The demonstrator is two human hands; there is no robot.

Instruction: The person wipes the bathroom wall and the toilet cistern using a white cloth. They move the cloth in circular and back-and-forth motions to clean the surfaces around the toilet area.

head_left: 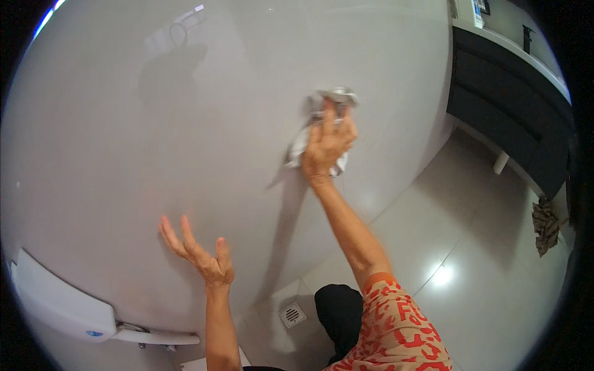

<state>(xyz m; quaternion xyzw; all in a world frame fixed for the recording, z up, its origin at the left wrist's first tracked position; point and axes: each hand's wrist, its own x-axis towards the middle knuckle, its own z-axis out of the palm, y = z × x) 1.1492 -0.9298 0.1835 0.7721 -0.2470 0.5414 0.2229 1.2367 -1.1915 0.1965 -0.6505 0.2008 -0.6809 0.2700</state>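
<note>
A crumpled white and grey cloth (299,146) lies bunched against the glossy pale wall (247,93). Over it presses my right hand (331,143), its fingers gripping the fabric, slightly blurred; part of the cloth shows above the fingertips and part hangs below the palm. My left hand (201,255) is raised in front of the wall, lower and to the left, fingers spread with nothing in them. Whether its fingertips touch the wall I cannot tell.
At lower left stands a white toilet with its lid raised (62,300). A square floor drain (292,315) sits in the tiled floor (427,247) near my dark-clothed leg (339,315). A dark cabinet (507,99) with a pale top fills the upper right, brown crumpled material (546,227) below it.
</note>
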